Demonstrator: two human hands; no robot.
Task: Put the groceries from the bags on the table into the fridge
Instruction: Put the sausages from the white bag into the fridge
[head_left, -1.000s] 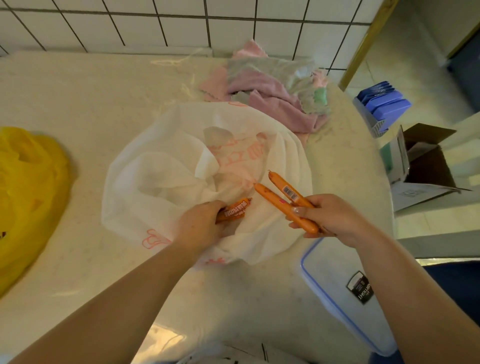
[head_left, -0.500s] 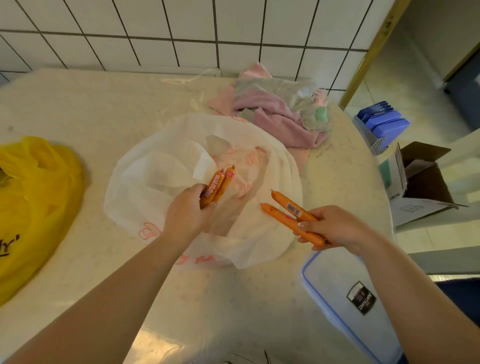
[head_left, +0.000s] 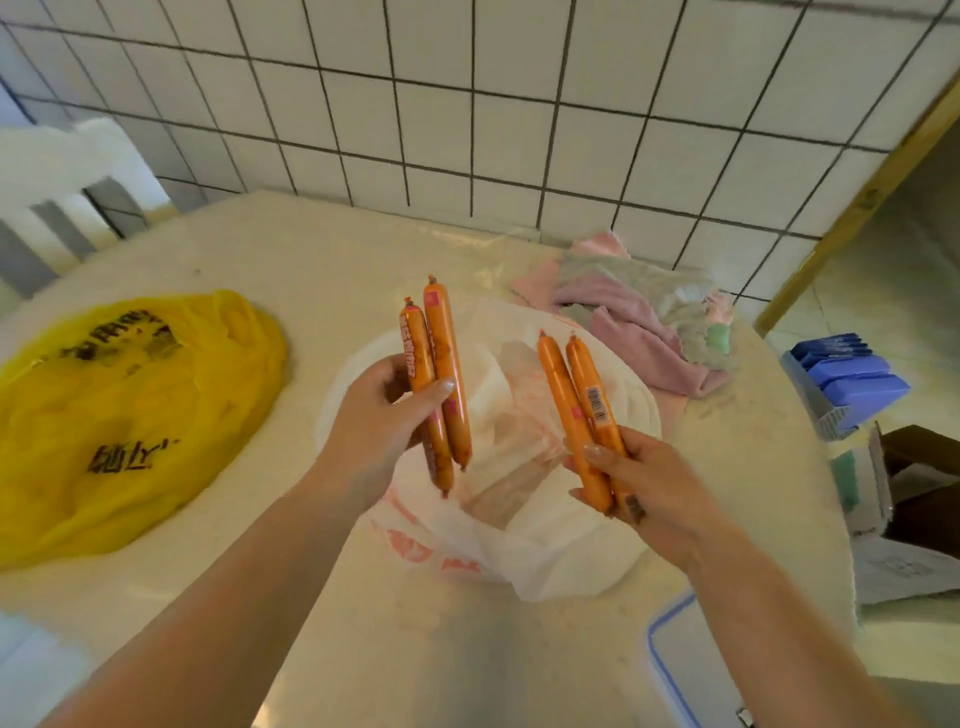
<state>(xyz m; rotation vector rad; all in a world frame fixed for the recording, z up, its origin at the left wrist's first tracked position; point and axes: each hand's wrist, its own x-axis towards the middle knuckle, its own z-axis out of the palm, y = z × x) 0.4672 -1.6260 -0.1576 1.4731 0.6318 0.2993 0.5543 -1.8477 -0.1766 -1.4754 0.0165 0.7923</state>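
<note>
My left hand (head_left: 382, 423) grips two orange wrapped sausages (head_left: 434, 358), held upright above the white plastic bag (head_left: 524, 525). My right hand (head_left: 641, 486) grips two more orange sausages (head_left: 576, 400), tilted slightly left, one with a barcode label. The white bag lies open and crumpled on the pale table (head_left: 291, 260), under both hands. A yellow plastic bag (head_left: 119, 415) with dark print lies flat at the table's left side.
A heap of pink and grey cloths (head_left: 649, 312) lies at the back right of the table. A clear box with a blue rim (head_left: 691, 670) sits at the near right edge. White chair (head_left: 62, 182) at the far left. Blue packets (head_left: 852, 379) and a cardboard box (head_left: 919, 483) stand on the floor at right.
Both hands have lifted their sausages up out of the white bag and turned them upright. The view has tilted up, showing more wall and the chair.
</note>
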